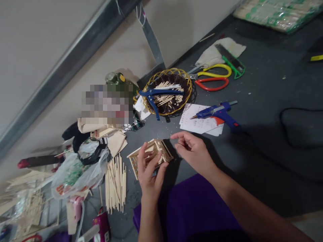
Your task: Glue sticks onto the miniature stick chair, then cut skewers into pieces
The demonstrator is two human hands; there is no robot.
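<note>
the left hand [148, 173] grips a small house-shaped frame of pale wooden sticks [153, 151] at the frame's centre, fingers wrapped over its near side, just above the dark grey floor [264, 111]; the right hand [193, 151] hovers just right of it, fingers loosely curled, and i cannot tell whether it pinches anything; a loose bundle of thin wooden sticks [116, 183] lies lower left; a blue hot-glue gun [218, 112] rests on white paper sheets [196, 124] above.

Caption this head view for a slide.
Left hand holds a small stick frame, right hand beside it, glue gun behind.
</note>
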